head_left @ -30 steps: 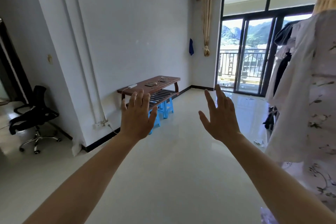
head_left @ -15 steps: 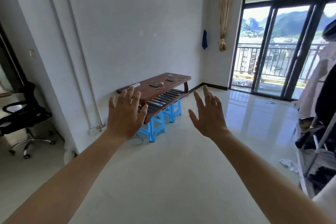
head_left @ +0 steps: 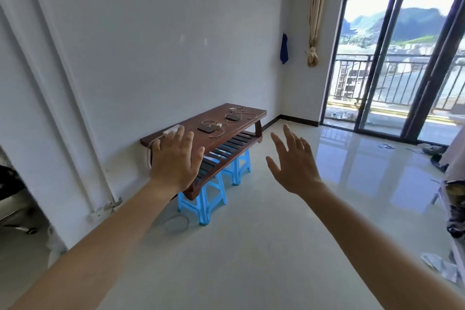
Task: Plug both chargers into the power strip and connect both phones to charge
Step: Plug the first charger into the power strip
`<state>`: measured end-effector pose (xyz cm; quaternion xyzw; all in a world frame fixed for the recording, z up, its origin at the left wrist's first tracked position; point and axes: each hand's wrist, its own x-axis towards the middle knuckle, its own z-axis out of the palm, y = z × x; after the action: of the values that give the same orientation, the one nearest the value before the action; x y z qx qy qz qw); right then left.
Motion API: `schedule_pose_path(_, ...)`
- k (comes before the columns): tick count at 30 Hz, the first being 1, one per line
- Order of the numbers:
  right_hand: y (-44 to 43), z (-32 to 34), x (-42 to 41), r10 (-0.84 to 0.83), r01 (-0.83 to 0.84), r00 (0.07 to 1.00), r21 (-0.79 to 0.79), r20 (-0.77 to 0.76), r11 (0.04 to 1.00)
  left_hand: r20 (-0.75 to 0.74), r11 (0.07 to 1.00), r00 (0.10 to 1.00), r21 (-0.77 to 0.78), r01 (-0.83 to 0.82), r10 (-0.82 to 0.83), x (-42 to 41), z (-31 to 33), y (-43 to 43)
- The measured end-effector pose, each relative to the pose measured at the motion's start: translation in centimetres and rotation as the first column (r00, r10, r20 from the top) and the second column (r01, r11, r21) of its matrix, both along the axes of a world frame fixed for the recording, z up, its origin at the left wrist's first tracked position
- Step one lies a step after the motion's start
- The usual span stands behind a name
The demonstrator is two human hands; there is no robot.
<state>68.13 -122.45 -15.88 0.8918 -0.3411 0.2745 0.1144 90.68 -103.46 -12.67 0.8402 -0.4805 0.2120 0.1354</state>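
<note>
A dark wooden bench table (head_left: 254,113) stands against the white wall. On its top lie two dark phones, one nearer (head_left: 205,129) and one farther (head_left: 232,117), each beside a white charger with a coiled cable, nearer charger (head_left: 219,125) and farther charger (head_left: 232,108). A white power strip (head_left: 171,130) lies at the table's left end, partly hidden by my fingers. My left hand (head_left: 175,161) and my right hand (head_left: 293,161) are raised in front of me with fingers spread, holding nothing, well short of the table.
Two blue plastic stools (head_left: 203,199) stand under the table. The power strip's cord drops to a loop on the floor (head_left: 176,221). Glass balcony doors (head_left: 392,70) fill the right. Clothes and scraps (head_left: 453,184) lie at the right edge. A wall socket (head_left: 100,211) sits low on the left.
The view has moved closer to the table and turned slightly left. Both hands stay raised and spread, holding nothing. The hanging clothes have slid out to the right edge.
</note>
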Motion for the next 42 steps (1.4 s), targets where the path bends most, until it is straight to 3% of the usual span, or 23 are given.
schedule_pose_path(8, -20.5, -4.9, 9.7, -0.022, 0.021, 1.000, 0.076, 0.015, 0.997, -0.019, 0.985, 0.998, 0.163, -0.052, 0.056, 10.0, -6.5, -20.9)
schedule_pose_path(12, -30.1, -5.0, 16.2, 0.034, -0.032, 0.999, 0.124, -0.015, 0.992, -0.024, 0.966, 0.991, 0.226, -0.125, 0.133, 16.4, -6.9, -29.4)
schedule_pose_path(17, -39.1, -4.6, 25.9, 0.144, -0.144, 0.989, 0.174, 0.013, 0.974, -0.030, 0.963, 0.981, 0.198, -0.183, 0.192, 23.6, -6.9, -35.7)
schedule_pose_path(27, -56.0, -10.9, 46.0, 0.280, -0.246, 0.945, 0.197, -0.170, 0.949, -0.119, 0.942, 0.954, 0.231, -0.243, 0.275, 40.0, -13.3, -52.4)
schedule_pose_path(35, -70.2, -12.7, 57.3, 0.263, -0.191, 0.946, 0.327, -0.192, 0.925, -0.179, 0.881, 0.919, 0.394, -0.261, 0.353, 52.7, -16.4, -66.0)
schedule_pose_path(42, -79.1, -19.6, 68.5, 0.345, -0.238, 0.925, 0.467, -0.157, 0.851, -0.213, 0.818, 0.872, 0.494, -0.294, 0.441, 61.5, -23.0, -73.1)
